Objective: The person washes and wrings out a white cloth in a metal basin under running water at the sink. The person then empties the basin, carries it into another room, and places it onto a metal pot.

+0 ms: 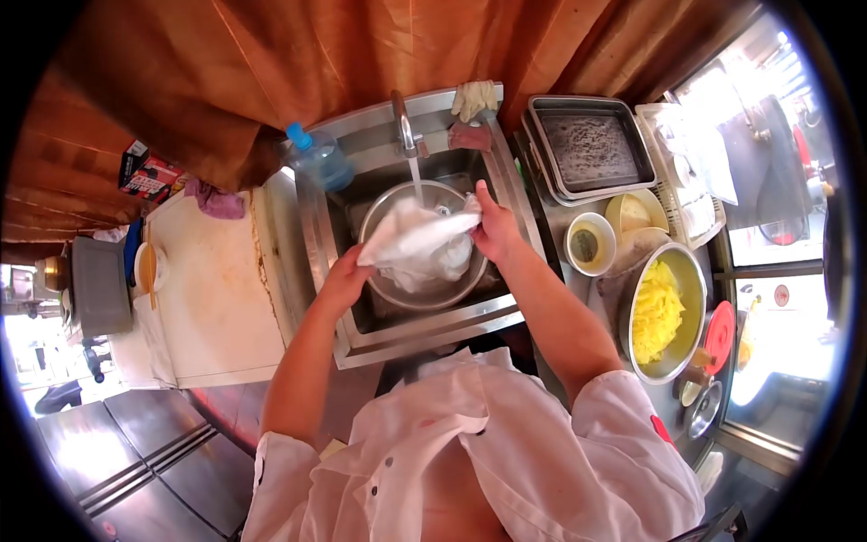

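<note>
Stretched between both hands is a wet white cloth (420, 237), held over a round metal basin (386, 296) in the sink. My left hand (346, 278) grips its left corner. At the upper right edge, my right hand (495, 226) pinches it with the thumb pointing up. The lower part of the cloth hangs bunched into the basin. Water runs from the faucet (404, 125) down behind the cloth. The fingertips of both hands are partly hidden by the fabric.
Left of the sink (433, 325) stand a blue water bottle (321, 161) and a white worktop (217, 298). On the right are stacked baking trays (591, 144), a white cup (589, 244) and a metal bowl (695, 312) of yellow strips. Gloves (474, 99) hang behind the sink.
</note>
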### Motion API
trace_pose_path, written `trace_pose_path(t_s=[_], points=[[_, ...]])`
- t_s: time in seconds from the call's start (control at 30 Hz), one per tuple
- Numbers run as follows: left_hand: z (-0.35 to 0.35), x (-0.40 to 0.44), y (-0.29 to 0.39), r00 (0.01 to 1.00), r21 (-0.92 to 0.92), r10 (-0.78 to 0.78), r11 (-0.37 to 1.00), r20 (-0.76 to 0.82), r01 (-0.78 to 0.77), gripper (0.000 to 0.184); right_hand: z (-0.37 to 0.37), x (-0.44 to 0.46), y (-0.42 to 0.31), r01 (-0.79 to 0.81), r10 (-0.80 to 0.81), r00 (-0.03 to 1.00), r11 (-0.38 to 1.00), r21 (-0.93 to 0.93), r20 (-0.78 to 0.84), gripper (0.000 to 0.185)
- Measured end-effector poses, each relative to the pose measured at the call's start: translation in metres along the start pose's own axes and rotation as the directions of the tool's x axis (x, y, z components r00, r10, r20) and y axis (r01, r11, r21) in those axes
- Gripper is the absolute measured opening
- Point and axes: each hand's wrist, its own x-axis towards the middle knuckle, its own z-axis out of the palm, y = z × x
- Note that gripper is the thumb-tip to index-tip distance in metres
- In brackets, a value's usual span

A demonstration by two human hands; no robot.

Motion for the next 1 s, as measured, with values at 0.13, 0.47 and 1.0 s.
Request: trace_pose_path(t_s=[0.13, 0.47, 1.0], points=[[0.006, -0.007, -0.009, 0.991, -0.382, -0.130, 0.917, -0.010, 0.117, 0.046, -0.005, 0.000, -0.001, 0.058, -0.069, 0.997, 0.950, 0.307, 0.025, 0.044], [-0.031, -0.018, -0.024, 0.946, -0.731, 0.078, 0.615, -0.316, -0.295, 0.040, -0.058, 0.019, -0.031, 0.318, -0.242, 0.932, 0.902, 0.292, -0.270, 0.034], [0.027, -0.069, 0.157, 0.919, -0.105, 0.389, 0.913, -0.056, -0.393, 0.044, -0.080, 0.051, 0.044, 0.131, -0.149, 0.977, 0.984, -0.119, -0.154, 0.027]])
